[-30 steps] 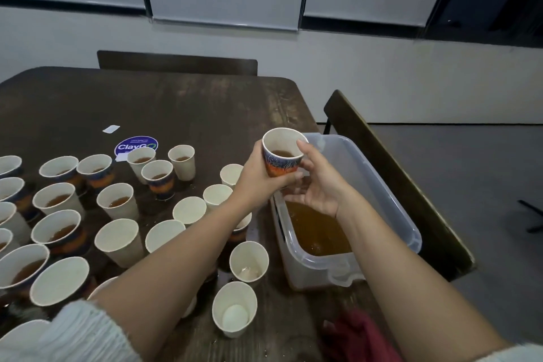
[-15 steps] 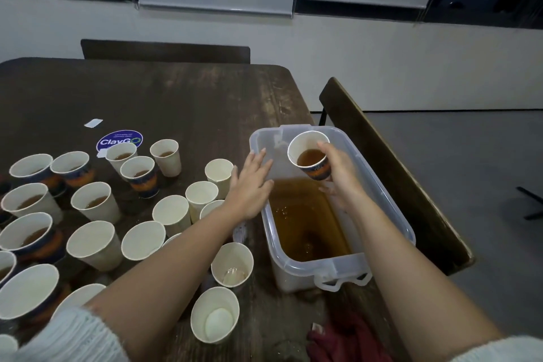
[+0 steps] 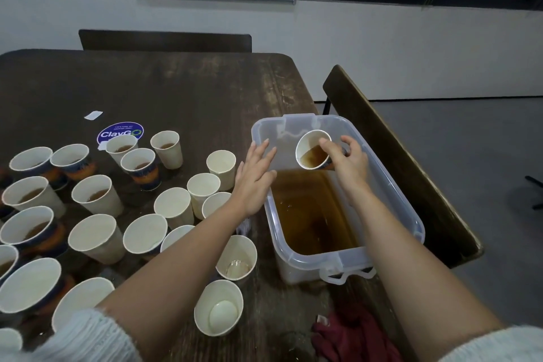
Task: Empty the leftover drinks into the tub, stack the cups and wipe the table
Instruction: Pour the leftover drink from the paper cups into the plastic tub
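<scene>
The job looks to be somewhere in the middle. The right hand [image 3: 348, 156] holds a paper cup [image 3: 313, 150] over the far end of the clear tub [image 3: 411, 211], fingers curled round its side; the cup is tipped toward the camera, brown drink pooled at its lower lip and not yet spilling. The tub already holds a fair depth of brown liquid. The left hand [image 3: 255, 173] hovers at the tub's near-left rim, fingers straight and spread, holding nothing — whether it touches the rim cannot be told.

On the table [image 3: 182, 91], several cups nearest the tub look emptied, one [image 3: 219, 306] with only a pale residue. Many further left, such as the far pair [image 3: 138, 166], still hold drink. No cups are stacked, and no wiping has begun — a dark red cloth [image 3: 352, 335] lies bunched at the near edge.

A round sticker [image 3: 120, 132] is stuck to the tabletop. The crowded cups leave little room for reaching among them, so knocking one over seems the main risk.
</scene>
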Demonstrator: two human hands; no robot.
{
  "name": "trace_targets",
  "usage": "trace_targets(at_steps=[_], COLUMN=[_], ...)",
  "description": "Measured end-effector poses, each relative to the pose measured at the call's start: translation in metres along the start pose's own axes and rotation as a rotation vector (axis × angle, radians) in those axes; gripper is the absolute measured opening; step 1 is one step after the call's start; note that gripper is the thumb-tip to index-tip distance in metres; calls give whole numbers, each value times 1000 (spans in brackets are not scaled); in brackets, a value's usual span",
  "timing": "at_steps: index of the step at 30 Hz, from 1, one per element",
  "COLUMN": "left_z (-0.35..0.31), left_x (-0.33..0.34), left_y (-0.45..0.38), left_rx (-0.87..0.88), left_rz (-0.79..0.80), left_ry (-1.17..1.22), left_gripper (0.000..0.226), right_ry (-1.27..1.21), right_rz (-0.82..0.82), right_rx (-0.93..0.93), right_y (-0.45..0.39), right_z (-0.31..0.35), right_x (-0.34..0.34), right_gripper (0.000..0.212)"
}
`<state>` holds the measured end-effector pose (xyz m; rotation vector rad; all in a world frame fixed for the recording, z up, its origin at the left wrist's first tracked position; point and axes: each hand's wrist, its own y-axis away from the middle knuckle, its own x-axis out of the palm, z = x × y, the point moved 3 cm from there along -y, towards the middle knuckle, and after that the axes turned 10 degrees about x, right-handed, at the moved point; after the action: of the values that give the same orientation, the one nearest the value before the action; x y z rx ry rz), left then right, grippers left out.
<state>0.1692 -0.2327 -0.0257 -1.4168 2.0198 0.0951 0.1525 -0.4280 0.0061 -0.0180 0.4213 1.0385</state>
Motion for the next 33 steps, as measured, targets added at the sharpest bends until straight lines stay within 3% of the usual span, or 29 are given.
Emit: trace_targets(at_steps=[14, 33], left_z=[3, 5], left_x=[3, 5], left_y=[0, -1], left_rx=[-7, -9], left_rz=[-20, -35], left_ry=[18, 39], left_gripper=[64, 64], right_ry=[192, 223], right_rz=[-82, -107], right_rx=[-95, -139], right_y=[-2, -5], right_z=[-1, -3], right_x=[2, 4], right_gripper=[81, 83])
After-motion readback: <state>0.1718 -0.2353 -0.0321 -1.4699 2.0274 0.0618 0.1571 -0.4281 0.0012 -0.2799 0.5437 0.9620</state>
